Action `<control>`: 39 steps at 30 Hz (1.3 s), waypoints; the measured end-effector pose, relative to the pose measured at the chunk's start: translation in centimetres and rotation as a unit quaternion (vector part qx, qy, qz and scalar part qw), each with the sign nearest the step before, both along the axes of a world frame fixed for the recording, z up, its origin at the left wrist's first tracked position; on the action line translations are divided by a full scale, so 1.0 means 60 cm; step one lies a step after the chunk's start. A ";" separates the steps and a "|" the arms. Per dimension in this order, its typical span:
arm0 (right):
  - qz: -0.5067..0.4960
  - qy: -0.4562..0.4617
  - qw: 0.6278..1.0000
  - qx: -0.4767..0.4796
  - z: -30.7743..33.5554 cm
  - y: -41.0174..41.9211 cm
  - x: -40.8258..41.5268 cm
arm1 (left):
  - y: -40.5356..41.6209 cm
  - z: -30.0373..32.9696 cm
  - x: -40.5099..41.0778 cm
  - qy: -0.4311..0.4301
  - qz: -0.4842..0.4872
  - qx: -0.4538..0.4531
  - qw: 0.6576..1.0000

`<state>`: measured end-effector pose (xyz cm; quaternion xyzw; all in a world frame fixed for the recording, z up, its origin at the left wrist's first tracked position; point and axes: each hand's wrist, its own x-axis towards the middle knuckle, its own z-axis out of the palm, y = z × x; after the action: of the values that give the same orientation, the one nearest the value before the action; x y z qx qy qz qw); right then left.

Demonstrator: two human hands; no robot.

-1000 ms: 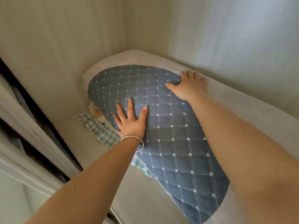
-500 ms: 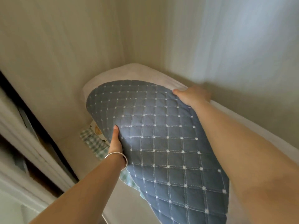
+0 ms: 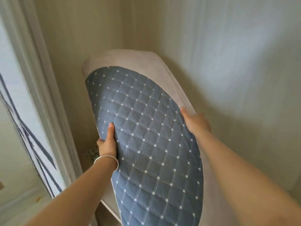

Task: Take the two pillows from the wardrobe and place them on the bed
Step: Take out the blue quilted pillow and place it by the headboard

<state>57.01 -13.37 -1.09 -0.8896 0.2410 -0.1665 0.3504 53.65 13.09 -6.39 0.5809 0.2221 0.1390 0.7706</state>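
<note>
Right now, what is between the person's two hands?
In the head view, the blue quilted pillow lies between the left hand and the right hand; both grip its opposite edges.

Soft daylight, bluish wall glow, blurred edges

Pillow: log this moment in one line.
pillow: blue quilted, tilted | left hand: gripping edge | right hand: gripping opposite edge | place: wardrobe

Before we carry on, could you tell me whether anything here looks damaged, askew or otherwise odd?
Nothing stands out. The blue quilted pillow with white dots, beige on its back, is tilted only because the left hand and right hand grip its edges. A checked green fabric peeks out below, too hidden to judge.
</note>
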 end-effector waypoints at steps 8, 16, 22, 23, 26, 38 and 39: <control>-0.021 -0.051 0.998 0.017 0.056 -0.002 -0.164 | 0.001 0.097 -0.155 -0.099 -0.051 0.013 0.994; -0.095 -0.172 0.980 0.006 0.081 0.018 -0.310 | 0.021 0.143 -0.295 -0.213 -0.065 0.050 0.974; -0.096 -0.288 0.951 0.048 0.108 0.093 -0.387 | 0.097 0.193 -0.365 -0.313 -0.043 0.127 0.940; -0.088 -0.309 0.946 0.045 0.120 0.115 -0.397 | 0.117 0.202 -0.374 -0.321 -0.032 0.135 0.937; -0.055 -0.350 0.935 0.028 0.165 0.192 -0.418 | 0.189 0.224 -0.397 -0.328 0.015 0.134 0.935; 0.218 -0.339 0.913 -0.062 0.261 0.579 -0.432 | 0.630 0.194 -0.472 -0.234 0.173 0.073 0.954; 0.238 -0.325 0.913 -0.069 0.255 0.611 -0.426 | 0.678 0.175 -0.475 -0.211 0.187 0.071 0.957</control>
<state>31.43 23.31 14.22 -0.8396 -0.1171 -0.3742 0.3760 25.18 53.77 4.13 0.5397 0.1487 0.4159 0.7167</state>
